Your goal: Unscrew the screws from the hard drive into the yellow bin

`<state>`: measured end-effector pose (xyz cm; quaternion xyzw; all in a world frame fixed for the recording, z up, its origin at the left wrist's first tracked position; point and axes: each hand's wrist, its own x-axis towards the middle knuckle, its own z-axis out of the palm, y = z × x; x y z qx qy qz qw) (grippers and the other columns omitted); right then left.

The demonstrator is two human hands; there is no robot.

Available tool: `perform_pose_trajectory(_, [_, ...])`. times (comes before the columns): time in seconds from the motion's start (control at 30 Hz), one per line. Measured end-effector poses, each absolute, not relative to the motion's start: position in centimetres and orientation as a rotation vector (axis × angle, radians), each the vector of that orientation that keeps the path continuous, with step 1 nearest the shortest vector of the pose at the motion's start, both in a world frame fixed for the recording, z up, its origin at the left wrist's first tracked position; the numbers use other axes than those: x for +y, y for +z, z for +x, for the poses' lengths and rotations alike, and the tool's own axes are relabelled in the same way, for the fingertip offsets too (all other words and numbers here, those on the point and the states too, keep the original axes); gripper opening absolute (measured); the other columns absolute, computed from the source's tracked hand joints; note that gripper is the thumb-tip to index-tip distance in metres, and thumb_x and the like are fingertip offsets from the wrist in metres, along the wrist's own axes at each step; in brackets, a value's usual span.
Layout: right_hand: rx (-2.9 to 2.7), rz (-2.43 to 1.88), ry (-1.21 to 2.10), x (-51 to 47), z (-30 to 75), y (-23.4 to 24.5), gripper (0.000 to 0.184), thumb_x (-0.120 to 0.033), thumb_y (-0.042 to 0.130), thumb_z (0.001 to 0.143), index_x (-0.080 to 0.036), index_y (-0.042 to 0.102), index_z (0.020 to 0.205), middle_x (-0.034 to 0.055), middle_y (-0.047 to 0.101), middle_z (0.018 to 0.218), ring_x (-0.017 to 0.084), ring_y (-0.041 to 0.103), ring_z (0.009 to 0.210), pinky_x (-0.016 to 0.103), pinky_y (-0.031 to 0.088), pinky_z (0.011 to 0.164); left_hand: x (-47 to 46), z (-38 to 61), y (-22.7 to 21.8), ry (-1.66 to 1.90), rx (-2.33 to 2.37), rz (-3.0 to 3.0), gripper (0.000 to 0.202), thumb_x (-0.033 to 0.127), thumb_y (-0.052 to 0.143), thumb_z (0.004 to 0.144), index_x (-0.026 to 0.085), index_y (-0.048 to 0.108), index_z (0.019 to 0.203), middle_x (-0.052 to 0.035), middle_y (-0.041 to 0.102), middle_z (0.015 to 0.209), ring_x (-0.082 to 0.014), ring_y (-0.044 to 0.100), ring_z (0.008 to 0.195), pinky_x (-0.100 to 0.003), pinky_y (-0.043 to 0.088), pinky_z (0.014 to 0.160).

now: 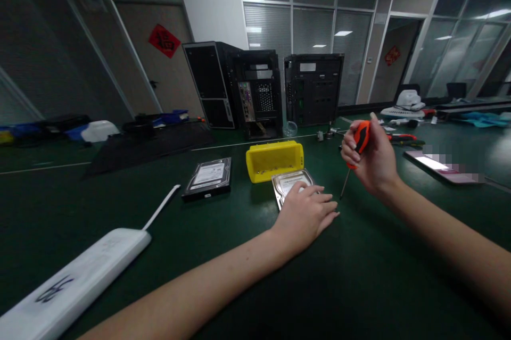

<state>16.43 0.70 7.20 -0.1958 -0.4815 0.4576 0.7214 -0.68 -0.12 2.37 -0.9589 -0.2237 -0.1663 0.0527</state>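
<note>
My left hand lies across a silver hard drive, fingers stretched out past its right side and hiding much of it. Clasped in my right hand is a screwdriver with an orange and black handle. Its thin shaft slants down, and the tip is close to my left fingertips, right of the drive. Just behind the drive stands a yellow plastic bin with small bits, perhaps screws, inside. A second hard drive lies to the left, label up.
Several black computer cases stand at the back of the green table. A white device marked with handwriting sits at the front left, its strip pointing toward the drives. A phone lies at right, with tools behind it.
</note>
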Motion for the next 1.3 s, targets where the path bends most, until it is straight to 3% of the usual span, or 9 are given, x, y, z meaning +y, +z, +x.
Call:
perform_pose_trajectory(0.23, [-1.069, -0.454, 1.087, 0.5, 15.8, 6.5, 0.037, -0.057, 0.042, 0.081, -0.021, 0.049, 0.078, -0.0045, 0.038, 0.056, 0.005, 0.029, 0.039, 0.021, 0.019, 0.036, 0.1, -0.5, 2.1, -0.650, -0.909, -3.066, 0.020, 0.034, 0.051, 0.088, 0.030, 0.067, 0.099, 0.0045, 0.066, 0.111, -0.0216, 0.052, 0.111, -0.039, 0.035, 0.085])
perform_pose_trajectory(0.43, [-1.053, -0.425, 1.090, 0.5, 16.1, 6.5, 0.034, -0.054, 0.042, 0.083, -0.021, 0.050, 0.079, -0.0040, 0.038, 0.058, 0.005, 0.031, 0.040, 0.021, 0.019, 0.037, 0.4, -0.1, 2.2, -0.751, -0.905, -3.161, 0.017, 0.030, 0.053, 0.087, 0.028, 0.070, 0.091, 0.0037, 0.070, 0.099, -0.0204, 0.056, 0.102, -0.039, 0.033, 0.087])
perform_pose_trajectory(0.6, [-1.048, -0.410, 1.076, 0.8, 16.6, 6.5, 0.033, -0.052, 0.043, 0.083, -0.020, 0.050, 0.079, -0.0036, 0.039, 0.058, 0.005, 0.032, 0.040, 0.020, 0.020, 0.037, 2.3, -0.3, 3.1, -0.624, -0.618, -3.352, 0.019, 0.030, 0.054, 0.087, 0.022, 0.071, 0.090, -0.0009, 0.071, 0.094, -0.0157, 0.062, 0.090, -0.031, 0.038, 0.087])
perform_pose_trajectory(0.73, [-1.041, -0.406, 1.082, 0.9, 16.8, 6.4, 0.032, -0.050, 0.042, 0.084, -0.020, 0.051, 0.080, -0.0034, 0.039, 0.058, 0.005, 0.032, 0.041, 0.020, 0.020, 0.037, 3.4, -0.7, 3.7, -0.584, -0.391, -3.355, 0.018, 0.028, 0.055, 0.086, 0.022, 0.070, 0.092, -0.0010, 0.071, 0.094, -0.0135, 0.062, 0.092, -0.026, 0.037, 0.088])
perform_pose_trajectory(0.93, [-1.042, -0.418, 1.089, 1.0, 16.9, 6.4, 0.032, -0.051, 0.042, 0.083, -0.020, 0.051, 0.080, -0.0034, 0.039, 0.059, 0.005, 0.033, 0.041, 0.020, 0.021, 0.037, 4.1, -0.6, 3.4, -0.519, -0.308, -3.116, 0.018, 0.029, 0.052, 0.088, 0.025, 0.068, 0.095, 0.0024, 0.070, 0.097, -0.0118, 0.061, 0.091, -0.028, 0.034, 0.083])
perform_pose_trajectory(1.17, [-1.048, -0.423, 1.072, 1.1, 17.1, 6.5, 0.033, -0.052, 0.043, 0.083, -0.020, 0.051, 0.079, -0.0037, 0.039, 0.059, 0.005, 0.031, 0.040, 0.020, 0.019, 0.037, 9.4, -4.1, 3.7, -0.387, -0.325, -2.446, 0.024, 0.019, 0.040, 0.094, 0.020, 0.064, 0.097, -0.0006, 0.070, 0.093, -0.0141, 0.060, 0.086, -0.033, 0.032, 0.081])
perform_pose_trajectory(1.3, [-1.052, -0.437, 1.094, 1.0, 16.9, 6.6, 0.034, -0.052, 0.042, 0.083, -0.020, 0.051, 0.079, -0.0037, 0.039, 0.058, 0.005, 0.030, 0.040, 0.021, 0.018, 0.037, 11.2, -6.1, 4.1, -0.331, -0.256, -2.222, 0.022, 0.017, 0.042, 0.092, 0.019, 0.062, 0.101, -0.0017, 0.065, 0.108, -0.0159, 0.054, 0.096, -0.031, 0.032, 0.078])
